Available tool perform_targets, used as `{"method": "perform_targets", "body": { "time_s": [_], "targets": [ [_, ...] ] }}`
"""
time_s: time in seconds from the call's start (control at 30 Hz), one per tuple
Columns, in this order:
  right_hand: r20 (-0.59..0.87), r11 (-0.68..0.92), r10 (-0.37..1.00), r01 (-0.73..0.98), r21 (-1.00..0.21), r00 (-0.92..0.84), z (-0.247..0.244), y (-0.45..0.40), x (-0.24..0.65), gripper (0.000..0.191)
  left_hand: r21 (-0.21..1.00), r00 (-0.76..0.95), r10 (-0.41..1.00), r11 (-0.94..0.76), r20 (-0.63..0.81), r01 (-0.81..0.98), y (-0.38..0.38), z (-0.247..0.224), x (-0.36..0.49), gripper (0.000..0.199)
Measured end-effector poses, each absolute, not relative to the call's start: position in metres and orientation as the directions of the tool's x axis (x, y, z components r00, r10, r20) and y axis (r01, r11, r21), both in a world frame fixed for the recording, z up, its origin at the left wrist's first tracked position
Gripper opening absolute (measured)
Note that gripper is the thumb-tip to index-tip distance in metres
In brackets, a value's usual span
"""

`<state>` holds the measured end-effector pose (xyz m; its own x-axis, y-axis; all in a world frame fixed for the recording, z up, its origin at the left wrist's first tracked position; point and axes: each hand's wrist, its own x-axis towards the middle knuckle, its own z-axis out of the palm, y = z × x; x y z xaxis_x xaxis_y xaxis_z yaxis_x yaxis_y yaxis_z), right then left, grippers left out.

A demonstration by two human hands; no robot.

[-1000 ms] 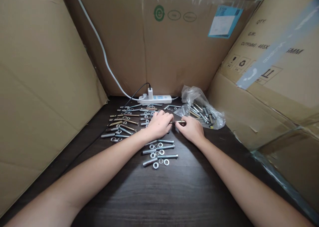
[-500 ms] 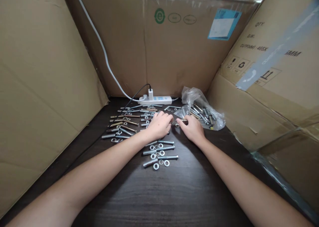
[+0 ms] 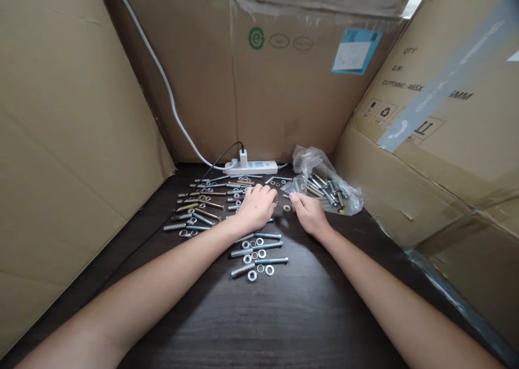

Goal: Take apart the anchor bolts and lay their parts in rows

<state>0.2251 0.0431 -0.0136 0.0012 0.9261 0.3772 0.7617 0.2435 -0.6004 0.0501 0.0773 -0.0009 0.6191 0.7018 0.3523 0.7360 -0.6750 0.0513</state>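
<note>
My left hand (image 3: 258,208) is over the right-hand column of laid-out bolt parts, its fingers curled down; what they hold, if anything, is hidden. To its right, my right hand (image 3: 307,211) is closed around a small metal bolt (image 3: 286,196), whose end sticks out to the left of the fingertips. A flat washer (image 3: 286,208) lies on the table just below that end. Nearer me are long silver bolts (image 3: 272,260) with sleeves, nuts (image 3: 252,275) and washers (image 3: 270,270) beside them. More bolts (image 3: 211,202), silver and brass-coloured, lie in rows at the left.
An open clear plastic bag (image 3: 352,199) with several bolts lies right of my right hand. Behind the rows stands a white power strip (image 3: 257,167) with a plug and a black cable (image 3: 141,245). Cardboard boxes (image 3: 284,104) wall in the dark table (image 3: 259,320).
The view has shifted slightly. My right hand has turned and its fingers have closed more around the bolt. My left hand has stayed nearly in place.
</note>
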Motion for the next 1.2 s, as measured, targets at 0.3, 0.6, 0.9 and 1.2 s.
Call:
{"method": "perform_targets", "body": {
  "time_s": [0.3, 0.6, 0.9, 1.2],
  "targets": [
    [0.339, 0.236, 0.941, 0.731, -0.64, -0.007, -0.014, 0.044, 0.226, 0.045, 0.069, 0.624, 0.695, -0.686, 0.357, 0.724, 0.077, -0.002, 0.05, 0.01],
    [0.425, 0.324, 0.901, 0.786, -0.526, -0.086, -0.016, 0.046, 0.226, 0.03, 0.136, 0.63, 0.643, -0.739, 0.435, 0.66, 0.066, 0.016, 0.051, 0.02],
    [0.363, 0.282, 0.925, 0.836, -0.47, -0.108, -0.01, 0.038, 0.219, 0.026, 0.056, 0.699, 0.589, -0.78, 0.406, 0.624, 0.072, 0.013, 0.049, 0.016],
    [0.386, 0.331, 0.912, 0.806, -0.491, -0.139, -0.01, 0.038, 0.219, 0.024, 0.028, 0.696, 0.594, -0.768, 0.404, 0.64, 0.079, 0.012, 0.045, 0.014]
  ]
}}
